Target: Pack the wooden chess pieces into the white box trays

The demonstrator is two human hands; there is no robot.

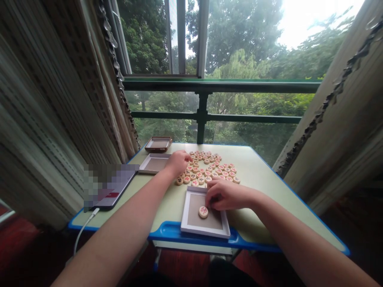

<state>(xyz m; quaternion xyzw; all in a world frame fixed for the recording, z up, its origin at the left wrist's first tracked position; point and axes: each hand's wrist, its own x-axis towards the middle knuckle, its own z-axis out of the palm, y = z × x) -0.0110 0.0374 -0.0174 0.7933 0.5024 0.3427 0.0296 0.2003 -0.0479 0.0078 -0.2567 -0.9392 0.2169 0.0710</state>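
The table (260,171) has a pale green top, and a blue border goes around its edge. Many round pieces (214,174) with red or dark characters lie on the middle and far part, in one loose group, close to each other. Nearer, a shallow white-walled tray (194,201) stands partly over the blue ledge (167,230) of the near edge. On the left there is a second tray (153,163), and behind it, at the far left corner, a small stack of trays (158,143). A dark flat device (121,191), partly pixelated, lies at the left edge.
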